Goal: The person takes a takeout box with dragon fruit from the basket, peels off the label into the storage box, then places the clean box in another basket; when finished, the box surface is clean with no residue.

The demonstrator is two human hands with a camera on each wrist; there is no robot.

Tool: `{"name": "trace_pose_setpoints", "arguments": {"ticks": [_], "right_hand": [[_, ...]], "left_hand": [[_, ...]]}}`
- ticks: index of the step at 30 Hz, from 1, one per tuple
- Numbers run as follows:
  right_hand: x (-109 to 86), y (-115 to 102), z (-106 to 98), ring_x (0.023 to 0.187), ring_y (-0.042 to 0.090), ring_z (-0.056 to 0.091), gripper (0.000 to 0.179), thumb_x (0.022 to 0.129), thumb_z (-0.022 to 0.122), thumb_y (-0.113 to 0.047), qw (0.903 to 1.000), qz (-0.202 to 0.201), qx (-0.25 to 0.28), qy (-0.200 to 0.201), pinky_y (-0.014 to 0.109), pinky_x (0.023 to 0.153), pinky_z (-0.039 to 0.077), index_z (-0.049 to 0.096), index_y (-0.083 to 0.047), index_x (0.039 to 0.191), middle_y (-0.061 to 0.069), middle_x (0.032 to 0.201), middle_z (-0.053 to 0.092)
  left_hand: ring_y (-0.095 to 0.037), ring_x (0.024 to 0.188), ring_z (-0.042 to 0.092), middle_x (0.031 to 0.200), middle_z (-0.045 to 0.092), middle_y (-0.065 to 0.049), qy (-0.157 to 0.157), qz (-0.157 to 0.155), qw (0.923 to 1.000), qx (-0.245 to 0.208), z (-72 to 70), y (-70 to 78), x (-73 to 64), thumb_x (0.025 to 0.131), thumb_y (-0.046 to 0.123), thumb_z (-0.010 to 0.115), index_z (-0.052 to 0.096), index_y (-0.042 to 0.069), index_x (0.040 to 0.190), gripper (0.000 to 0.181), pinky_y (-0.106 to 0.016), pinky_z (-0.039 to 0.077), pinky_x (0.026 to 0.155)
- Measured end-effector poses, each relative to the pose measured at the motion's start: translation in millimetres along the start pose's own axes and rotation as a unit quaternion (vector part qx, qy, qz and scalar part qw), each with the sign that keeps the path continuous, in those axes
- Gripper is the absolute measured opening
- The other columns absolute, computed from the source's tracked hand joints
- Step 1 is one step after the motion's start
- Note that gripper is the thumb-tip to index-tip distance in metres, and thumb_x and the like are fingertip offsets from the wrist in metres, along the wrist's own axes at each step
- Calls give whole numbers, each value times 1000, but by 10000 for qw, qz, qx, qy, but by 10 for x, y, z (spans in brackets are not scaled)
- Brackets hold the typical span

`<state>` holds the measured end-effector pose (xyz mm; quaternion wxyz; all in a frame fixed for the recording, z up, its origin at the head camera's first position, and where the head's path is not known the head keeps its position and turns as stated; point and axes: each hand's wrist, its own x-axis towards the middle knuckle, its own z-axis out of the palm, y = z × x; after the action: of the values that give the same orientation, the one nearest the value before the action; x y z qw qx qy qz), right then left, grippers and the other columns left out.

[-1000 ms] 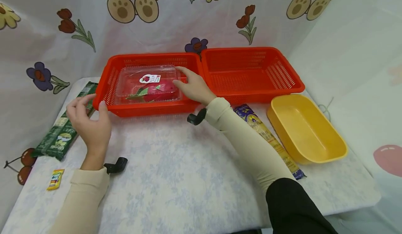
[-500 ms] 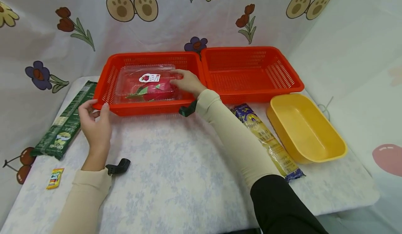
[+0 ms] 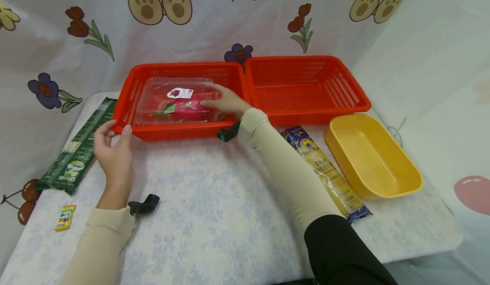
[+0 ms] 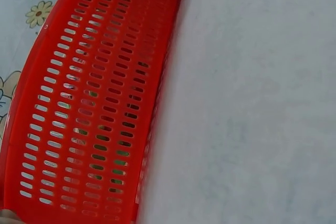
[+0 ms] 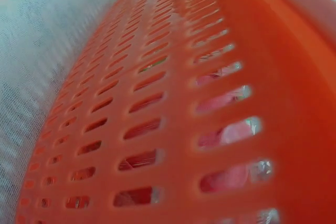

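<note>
Right hand: thumb and forefinger spread apart, a person's hand [image 3: 229, 103] touches the right end of a clear plastic box [image 3: 153, 94].
Boxed fruit: a pink fruit [image 3: 187, 112] with green tips shows through the box, which lies inside the left red basket [image 3: 176, 132].
Left hand: the other hand [image 3: 115, 159] touches that basket's near left corner, fingers bent; whether they grip cannot be told.
Neighbors: a right red basket [image 3: 306, 119] stands alongside; a green packet [image 3: 72, 161] lies left on the table [image 3: 214, 217].
</note>
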<state>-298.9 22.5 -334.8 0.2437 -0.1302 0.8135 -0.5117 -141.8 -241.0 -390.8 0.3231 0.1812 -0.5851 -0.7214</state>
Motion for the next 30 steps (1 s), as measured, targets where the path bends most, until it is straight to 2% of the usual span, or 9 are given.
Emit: {"name": "trace_pose_setpoints", "arguments": {"ticks": [3,6,14,21,26,30], "right_hand": [[-8,-6,18,72,27,65,70,96,73,-33,9995,-83,255,169,37,73,59,37,-31,156,11,128,57],[-22,-5,34,64,29,62,61,97,72,-31,9976,-245,489,427,39,70,59,43,-28,151,12,111,62],[-89,-24,43,62,38,61,41,96,75,-27,9899,-708,798,935,38,66,59,53,-24,131,16,74,56],[-151,-5,45,55,25,55,34,96,73,-23,9777,-858,1130,1548,31,59,54,58,-25,127,12,72,52],[-213,5,53,50,22,47,30,97,68,-17,9636,-1181,1617,1770,29,53,50,58,-19,126,9,66,48],[-253,2,67,50,20,45,27,97,67,-17,9546,-1298,1893,1899,28,52,50,59,-20,123,8,69,49]], "left_hand": [[-16,65,48,113,51,-7,-12,-122,9998,-152,-9,9,-10,93,11,75,58,11,134,44,-17,42,56],[-16,58,35,117,52,-6,-55,-260,9995,-189,-15,24,-23,93,13,76,57,13,136,47,-17,34,51],[-16,65,38,126,54,-10,-162,-439,9988,-123,-14,66,-30,93,16,75,54,17,141,53,-17,34,49],[-16,64,40,125,54,-9,-286,-543,9979,-222,-3,62,-10,94,16,75,51,19,143,55,-18,34,50],[-16,59,38,124,54,-8,-381,-488,9979,-195,2,60,4,95,17,73,45,25,144,57,-19,35,51],[-16,58,37,124,54,-8,-346,-520,9979,-160,-8,60,0,95,17,73,46,24,143,56,-19,36,51]]}}
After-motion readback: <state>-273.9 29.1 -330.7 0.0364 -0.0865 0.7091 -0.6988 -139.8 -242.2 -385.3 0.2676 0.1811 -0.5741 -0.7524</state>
